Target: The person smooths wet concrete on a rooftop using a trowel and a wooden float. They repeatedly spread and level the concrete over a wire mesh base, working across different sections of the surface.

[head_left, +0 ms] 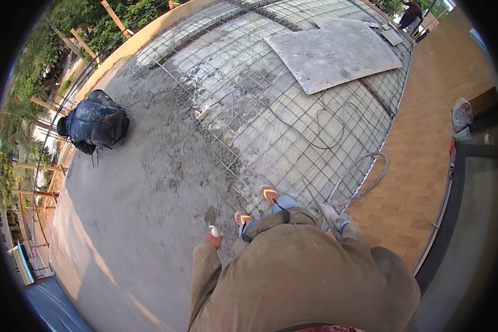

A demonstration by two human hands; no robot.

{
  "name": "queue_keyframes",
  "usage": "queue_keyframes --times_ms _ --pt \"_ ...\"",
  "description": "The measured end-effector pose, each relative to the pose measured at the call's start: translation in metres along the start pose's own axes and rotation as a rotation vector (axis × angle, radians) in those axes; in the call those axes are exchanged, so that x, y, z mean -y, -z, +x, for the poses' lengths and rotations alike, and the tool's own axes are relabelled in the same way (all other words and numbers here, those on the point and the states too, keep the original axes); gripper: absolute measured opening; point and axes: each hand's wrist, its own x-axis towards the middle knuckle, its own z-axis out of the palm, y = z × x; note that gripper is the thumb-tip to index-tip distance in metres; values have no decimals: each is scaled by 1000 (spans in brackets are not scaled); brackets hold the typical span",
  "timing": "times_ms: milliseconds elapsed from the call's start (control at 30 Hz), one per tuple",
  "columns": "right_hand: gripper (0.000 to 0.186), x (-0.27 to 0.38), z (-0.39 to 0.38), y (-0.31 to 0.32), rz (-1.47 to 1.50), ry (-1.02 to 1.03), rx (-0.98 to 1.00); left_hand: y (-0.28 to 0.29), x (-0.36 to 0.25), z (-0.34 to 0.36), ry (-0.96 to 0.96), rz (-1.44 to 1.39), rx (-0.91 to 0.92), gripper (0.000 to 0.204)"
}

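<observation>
My left hand is closed round the pale handle of a pointed trowel, its small grey blade just above the wet concrete. On my other side, my right hand shows partly beside my sleeve, apparently in a pale glove with a blue patch. It seems closed on a long, thin grey bar that slants up and away; its fingers are hard to make out. My sandalled feet stand where the concrete meets the steel rebar mesh.
A person crouches on the concrete at the left. A large grey board lies on the mesh, with a loose hose nearer me. Brown tiled floor borders the right. A small white object sits at the concrete's edge.
</observation>
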Motion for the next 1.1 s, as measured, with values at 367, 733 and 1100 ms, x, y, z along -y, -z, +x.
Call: queue_keyframes --times_ms 367,733,1100 --pt "67 1 -11 -29 9 -16 46 -16 44 38 -81 111 -54 62" --pt "68 21 -25 -30 -10 -3 44 -29 102 48 1 59 -67 67" --pt "68 35 -33 -26 -14 -3 41 -34 125 67 44 -27 -28 66"
